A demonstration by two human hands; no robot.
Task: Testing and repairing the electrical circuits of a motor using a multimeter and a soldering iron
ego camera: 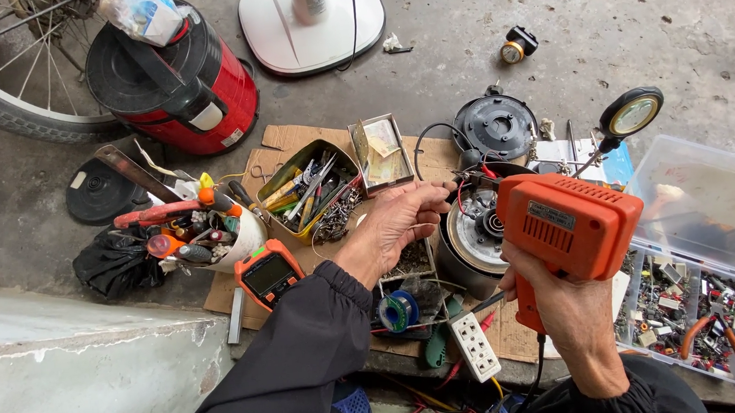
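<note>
- Concrete floor (613, 17), stained and gritty, serving as work surface; flattened cardboard sheet (294, 138) laid over it and carrying most of the items.
- Right hand (568, 304) clamped round the grip of an orange soldering gun (569, 227), nose aimed left into the opened round appliance base (477, 229) at the cardboard's right edge.
- Left hand (399, 221) pinched shut on a thin dark wire (432, 137), held just beside the gun's tip above the appliance base; exact contact point hidden by the gun body.
- Hands close together, not touching.
- Solder spool (399, 310) and white power strip (476, 345) near the cardboard's front edge, below the left wrist; orange multimeter (269, 275) at its left edge.
- Open metal tin of tools (310, 193) near the cardboard's back edge; white cup of screwdrivers (205, 231) off its left edge.
- Clear parts box (693, 296) off the right edge, red-handled pliers (713, 333) inside; magnifier on stand (631, 113) behind it.
- Red canister (177, 77), fan base (311, 21) and bicycle wheel (22, 75) well apart at the rear.
- Risk, judged: fingertips sit very near the hot tip, so a burn is likely on any slip; gun cord trails past the power strip and could snag; cardboard beneath could scorch from dropped solder.
</note>
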